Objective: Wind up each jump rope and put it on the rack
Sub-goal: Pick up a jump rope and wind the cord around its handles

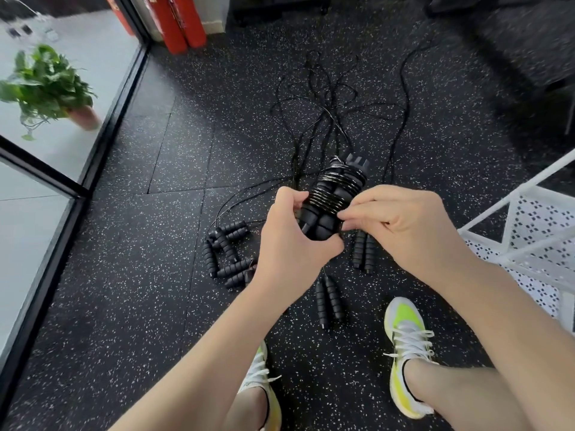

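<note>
My left hand (pixel 295 241) grips the lower end of a jump rope's two black foam handles (pixel 326 209), held together above the floor. Thin black cord is wound in many turns around the handles' middle. My right hand (pixel 401 222) pinches the cord at the right side of the bundle. Several more jump ropes lie on the speckled floor: a cluster of handles (pixel 227 253) to the left, a pair (pixel 362 251) under my right hand and another pair (pixel 328 300) nearer my feet. Their cords (pixel 329 101) trail away, tangled. The white perforated rack (pixel 535 231) stands at the right.
A glass wall with a black frame (pixel 102 132) runs along the left, with a potted plant (pixel 49 85) behind it. Red cylinders (pixel 180 23) stand at the back. My two shoes (pixel 407 353) are on the floor below.
</note>
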Motion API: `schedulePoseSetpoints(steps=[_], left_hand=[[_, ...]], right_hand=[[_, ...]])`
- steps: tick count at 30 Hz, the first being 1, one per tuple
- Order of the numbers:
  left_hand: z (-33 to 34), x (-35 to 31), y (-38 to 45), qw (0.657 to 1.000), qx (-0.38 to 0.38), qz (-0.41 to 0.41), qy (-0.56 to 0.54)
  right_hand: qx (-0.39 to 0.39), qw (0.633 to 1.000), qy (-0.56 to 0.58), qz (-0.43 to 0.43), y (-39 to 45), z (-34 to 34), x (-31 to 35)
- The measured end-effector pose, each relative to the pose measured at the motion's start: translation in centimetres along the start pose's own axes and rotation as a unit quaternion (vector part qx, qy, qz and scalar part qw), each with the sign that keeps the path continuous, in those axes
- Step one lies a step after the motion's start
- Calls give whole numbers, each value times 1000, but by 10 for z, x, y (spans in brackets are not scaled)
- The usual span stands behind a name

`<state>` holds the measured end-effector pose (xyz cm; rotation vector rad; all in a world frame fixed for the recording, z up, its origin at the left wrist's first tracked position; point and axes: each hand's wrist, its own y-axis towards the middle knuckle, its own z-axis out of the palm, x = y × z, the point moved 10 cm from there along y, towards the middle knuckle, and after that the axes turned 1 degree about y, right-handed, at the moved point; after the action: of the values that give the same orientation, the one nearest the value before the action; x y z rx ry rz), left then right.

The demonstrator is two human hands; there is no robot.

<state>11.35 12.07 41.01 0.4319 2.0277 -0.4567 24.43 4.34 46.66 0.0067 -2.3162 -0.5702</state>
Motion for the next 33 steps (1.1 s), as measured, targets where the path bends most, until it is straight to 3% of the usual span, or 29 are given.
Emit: schedulePoseSetpoints(steps=[3, 10, 16, 26, 33], left_hand=[[9, 2, -5, 999, 21, -5, -33], [9, 4, -5, 999, -30, -12, -23], [14, 3, -11, 998, -58, 9, 0], [24, 12, -14, 998, -49, -3, -31], [22, 2, -13, 997, -60, 43, 19]], right_hand=[[-28, 1000, 0, 5, 1, -6, -9], [-27, 999, 26, -5, -2, 3, -8], [3, 970, 152, 188, -8, 16, -37], [105, 963, 137, 208, -9, 29, -40], [41, 973, 104, 202, -8, 22, -40]])
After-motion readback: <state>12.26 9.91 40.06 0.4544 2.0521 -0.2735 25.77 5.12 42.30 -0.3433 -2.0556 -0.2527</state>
